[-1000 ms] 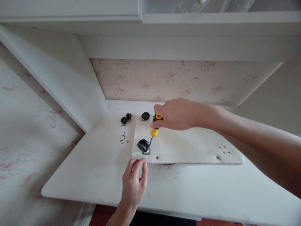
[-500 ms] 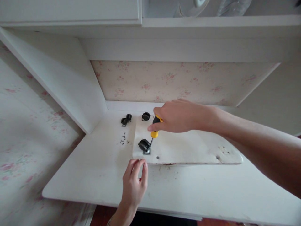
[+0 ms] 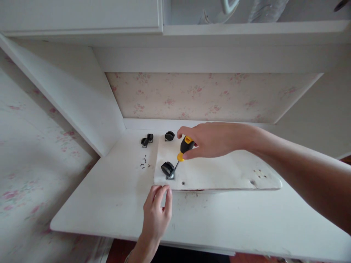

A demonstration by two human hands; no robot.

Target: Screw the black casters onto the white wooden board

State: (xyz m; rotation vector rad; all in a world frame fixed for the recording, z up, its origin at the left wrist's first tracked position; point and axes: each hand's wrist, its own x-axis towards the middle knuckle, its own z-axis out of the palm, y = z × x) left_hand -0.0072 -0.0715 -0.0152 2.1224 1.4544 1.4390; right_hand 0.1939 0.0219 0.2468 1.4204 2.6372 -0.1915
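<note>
My right hand [image 3: 211, 140] is closed around the black and yellow handle of a screwdriver [image 3: 187, 144]. The slanted shaft comes down beside a black caster wheel [image 3: 167, 168], its tip at the caster's metal plate [image 3: 170, 176]. That plate sits on the near left corner of a white board [image 3: 214, 171]. My left hand [image 3: 158, 212] is closed in a pinch at the board's front edge, just below the caster; whatever its fingertips hold, if anything, is hidden. A second caster [image 3: 169, 136] stands on the board's far left corner.
Two loose casters [image 3: 146, 139] and several small dark screws [image 3: 144, 162] lie on the white desk top [image 3: 109, 208], left of the board. Holes [image 3: 260, 174] mark the board's right end. A white side panel [image 3: 74, 87] and an overhead shelf [image 3: 246, 29] enclose the desk.
My right hand has turned and shifted slightly right and down, its fingers loosened around the screwdriver handle. The handle leans more to the right. My left hand stays in place.
</note>
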